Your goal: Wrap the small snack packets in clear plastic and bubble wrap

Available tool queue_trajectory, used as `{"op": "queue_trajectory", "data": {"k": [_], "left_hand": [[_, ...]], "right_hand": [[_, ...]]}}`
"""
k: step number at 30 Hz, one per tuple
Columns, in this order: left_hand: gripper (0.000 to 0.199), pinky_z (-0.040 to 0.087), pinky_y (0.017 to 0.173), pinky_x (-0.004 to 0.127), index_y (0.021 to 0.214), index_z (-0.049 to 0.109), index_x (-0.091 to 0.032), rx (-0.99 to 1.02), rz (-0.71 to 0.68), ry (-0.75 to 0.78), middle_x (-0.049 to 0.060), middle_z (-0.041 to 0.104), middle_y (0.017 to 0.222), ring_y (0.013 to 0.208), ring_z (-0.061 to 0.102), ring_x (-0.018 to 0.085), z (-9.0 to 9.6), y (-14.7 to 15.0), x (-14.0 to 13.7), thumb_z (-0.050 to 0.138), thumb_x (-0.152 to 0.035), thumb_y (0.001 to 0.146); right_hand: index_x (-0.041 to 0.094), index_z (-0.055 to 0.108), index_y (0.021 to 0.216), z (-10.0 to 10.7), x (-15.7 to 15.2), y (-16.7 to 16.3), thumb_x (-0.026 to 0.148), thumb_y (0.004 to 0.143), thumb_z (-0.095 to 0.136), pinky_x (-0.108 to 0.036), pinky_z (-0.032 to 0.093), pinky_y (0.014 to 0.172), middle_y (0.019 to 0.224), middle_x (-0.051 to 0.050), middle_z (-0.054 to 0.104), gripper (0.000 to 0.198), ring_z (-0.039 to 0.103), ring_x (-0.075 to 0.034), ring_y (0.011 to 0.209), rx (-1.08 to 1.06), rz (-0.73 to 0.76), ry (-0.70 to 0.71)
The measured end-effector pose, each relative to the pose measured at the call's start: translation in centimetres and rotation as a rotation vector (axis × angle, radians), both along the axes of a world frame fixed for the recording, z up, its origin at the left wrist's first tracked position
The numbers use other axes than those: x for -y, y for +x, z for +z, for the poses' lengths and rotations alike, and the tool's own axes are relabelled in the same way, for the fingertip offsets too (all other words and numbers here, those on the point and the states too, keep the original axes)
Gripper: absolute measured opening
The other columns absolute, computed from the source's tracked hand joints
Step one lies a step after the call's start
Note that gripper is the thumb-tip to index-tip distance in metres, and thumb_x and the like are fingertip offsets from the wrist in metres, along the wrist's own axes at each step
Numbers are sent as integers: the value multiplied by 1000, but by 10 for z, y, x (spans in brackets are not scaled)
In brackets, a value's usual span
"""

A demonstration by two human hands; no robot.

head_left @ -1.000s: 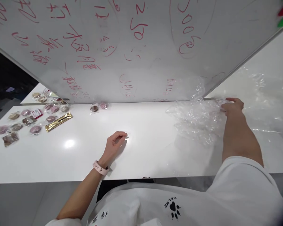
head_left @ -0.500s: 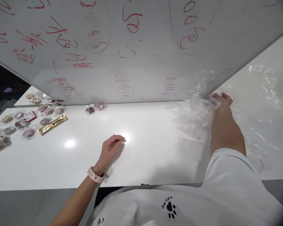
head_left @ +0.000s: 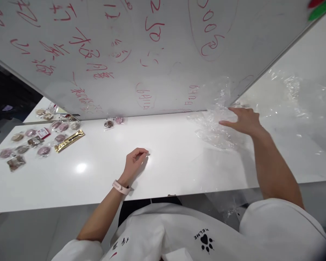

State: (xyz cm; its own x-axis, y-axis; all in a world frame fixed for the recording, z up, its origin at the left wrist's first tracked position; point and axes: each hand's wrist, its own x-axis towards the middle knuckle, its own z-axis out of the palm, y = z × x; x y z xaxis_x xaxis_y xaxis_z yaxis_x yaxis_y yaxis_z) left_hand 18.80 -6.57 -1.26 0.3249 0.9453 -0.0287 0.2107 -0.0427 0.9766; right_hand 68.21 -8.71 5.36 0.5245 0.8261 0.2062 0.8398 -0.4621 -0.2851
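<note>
My left hand [head_left: 136, 162] rests on the white table, a pink band at its wrist. Its thumb and fingertips come together in a pinch; anything between them is too small to make out. My right hand [head_left: 244, 121] reaches over a crumpled heap of clear plastic [head_left: 216, 128] beside the whiteboard's lower right corner. Thumb and fingers are spread apart, with nothing gripped. Some of the heap leans against the whiteboard [head_left: 171, 83], and whether the hand touches the plastic I cannot tell.
Several wrapped round pieces [head_left: 44, 150] lie at the left with a gold packet [head_left: 70, 141]. Two more small packets, one a pink piece [head_left: 120, 120], sit at the whiteboard's foot. More clear film [head_left: 290, 87] spreads at the right. Plastic hangs below the table's front edge.
My right hand has opened, its fingers spreading over the plastic heap. Clear plastic now shows below the table's front edge. My left hand keeps its pinch while the view has shifted.
</note>
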Motion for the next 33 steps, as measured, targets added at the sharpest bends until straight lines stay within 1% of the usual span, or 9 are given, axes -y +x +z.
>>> {"op": "queue_trajectory", "data": {"k": [2,5,7,13,17,21,26,29,33], "left_hand": [[15,51,87,36,92,74,-21,6,5,12,6,72,96,93,66,21,-3,-1,0,66,-33,87],[17,52,86,37,91,74,-20,25,8,2,6,73,95,91,66,20,-5,-1,1,67,-34,85],[20,53,85,37,91,74,-19,42,-1,-29,7,73,95,90,66,20,-3,0,1,70,-37,83],[62,55,96,42,114,68,-20,496,-29,-314,14,68,124,112,66,25,15,-25,2,54,-73,85],[73,55,97,49,123,61,-22,714,51,-472,13,63,136,124,61,30,24,-91,11,45,-82,83],[60,55,98,52,119,61,-21,786,180,-551,12,67,128,118,66,31,23,-153,21,62,-69,83],[46,58,89,40,111,64,-20,603,296,-504,8,74,107,94,73,22,15,-178,23,83,-35,73],[43,57,76,29,98,68,-15,485,351,-401,5,74,86,78,71,16,10,-175,22,88,-25,61],[44,53,65,27,90,70,-14,442,499,-261,5,72,78,70,68,16,8,-171,21,90,-29,55]], "right_hand": [[14,75,109,8,5,-28,20,86,70,-42,40,86,107,-18,69,25,60,-27,99,-20,-51,6],[14,72,98,28,19,-78,17,93,54,-42,43,87,104,-18,68,20,60,-26,95,53,-167,331],[19,70,99,39,32,-127,27,98,48,-45,44,94,104,-16,67,23,59,-28,102,122,-74,517],[31,70,94,10,63,-315,30,101,44,-52,38,108,121,-2,69,27,59,-26,115,32,756,321],[39,65,125,-29,79,-384,41,98,55,-55,31,115,144,-1,57,29,52,-27,131,-105,1098,157],[43,51,144,-54,97,-384,55,92,62,-55,29,117,155,-2,46,55,43,-30,140,-157,1061,195],[35,56,140,-86,113,-342,55,89,62,-60,33,111,152,-9,48,55,43,-37,138,-172,733,173],[28,70,111,-99,112,-317,50,91,56,-53,45,97,119,-13,67,33,60,-35,112,-248,528,201],[22,66,88,-82,105,-272,43,91,50,-38,50,71,86,-8,67,26,60,-22,75,-345,320,339]]}}
